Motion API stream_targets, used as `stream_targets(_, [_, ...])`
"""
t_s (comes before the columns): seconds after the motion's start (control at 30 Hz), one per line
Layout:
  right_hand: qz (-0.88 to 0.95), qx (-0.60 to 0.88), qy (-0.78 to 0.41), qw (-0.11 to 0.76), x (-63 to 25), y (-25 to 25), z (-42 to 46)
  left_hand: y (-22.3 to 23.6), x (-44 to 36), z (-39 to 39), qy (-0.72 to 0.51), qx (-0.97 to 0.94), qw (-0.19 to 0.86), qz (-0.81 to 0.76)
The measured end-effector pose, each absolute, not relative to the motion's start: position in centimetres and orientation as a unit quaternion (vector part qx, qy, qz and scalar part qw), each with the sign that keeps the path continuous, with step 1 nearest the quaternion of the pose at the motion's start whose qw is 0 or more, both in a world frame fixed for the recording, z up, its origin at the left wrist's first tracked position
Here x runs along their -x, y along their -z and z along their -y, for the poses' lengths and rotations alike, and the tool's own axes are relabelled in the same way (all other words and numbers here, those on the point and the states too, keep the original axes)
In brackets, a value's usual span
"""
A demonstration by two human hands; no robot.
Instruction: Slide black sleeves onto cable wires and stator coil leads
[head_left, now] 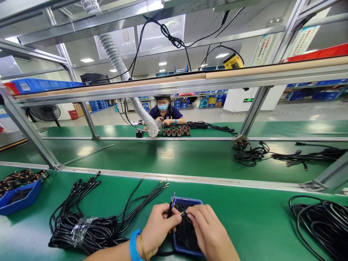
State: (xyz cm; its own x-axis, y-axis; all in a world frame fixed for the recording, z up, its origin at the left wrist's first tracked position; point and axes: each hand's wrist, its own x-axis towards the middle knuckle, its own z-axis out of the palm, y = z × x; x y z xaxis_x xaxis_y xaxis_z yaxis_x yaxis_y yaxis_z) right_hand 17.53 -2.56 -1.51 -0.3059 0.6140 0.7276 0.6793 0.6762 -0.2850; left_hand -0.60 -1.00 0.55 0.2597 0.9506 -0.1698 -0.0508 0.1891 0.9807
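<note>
My left hand (pixel 157 229) is closed in a pinch round the end of a black cable (pixel 172 205), whose stripped coloured wire tips stick up. My right hand (pixel 208 232) is closed too, its fingertips pinching something small and dark at that cable end. Both hands hover over a small blue tray (pixel 190 201) filled with small black pieces. A blue band and a gold bangle sit on my left wrist. To the left lies a bundle of black cables (pixel 89 228) with a clear wrap around it, its ends fanned out on the green mat.
A blue bin (pixel 20 197) with dark coils sits at far left. Coiled black cables (pixel 323 221) lie at right, more cables (pixel 272 155) on the green belt beyond the rail. A masked co-worker (pixel 165 114) sits opposite behind a row of copper coils (pixel 176 131) and a silver duct hose (pixel 141 108).
</note>
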Motion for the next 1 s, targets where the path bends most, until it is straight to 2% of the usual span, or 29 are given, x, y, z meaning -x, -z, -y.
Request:
stream_targets(0.1, [0.794,0.407,-0.005,0.452,-17.1,1.5,2.7,-0.4,0.6,1.0,-0.392,-0.491,0.628,-0.460])
stream_targets(0.3, [0.775,0.395,-0.014,0.494,-16.0,1.5,2.6,-0.4,0.6,1.0,-0.394,-0.489,0.633,-0.453])
stream_targets(0.53, [0.658,0.457,-0.102,0.589,-16.5,1.1,2.7,-1.1,0.8,1.3,-0.371,-0.489,0.645,-0.455])
stream_targets(0.67, [0.633,0.456,-0.160,0.605,-16.0,1.4,2.9,-1.3,0.8,1.7,-0.361,-0.485,0.660,-0.446])
stream_targets(1.0, [0.635,0.437,-0.184,0.610,-15.1,1.1,3.2,-1.7,0.9,1.8,-0.361,-0.488,0.673,-0.422])
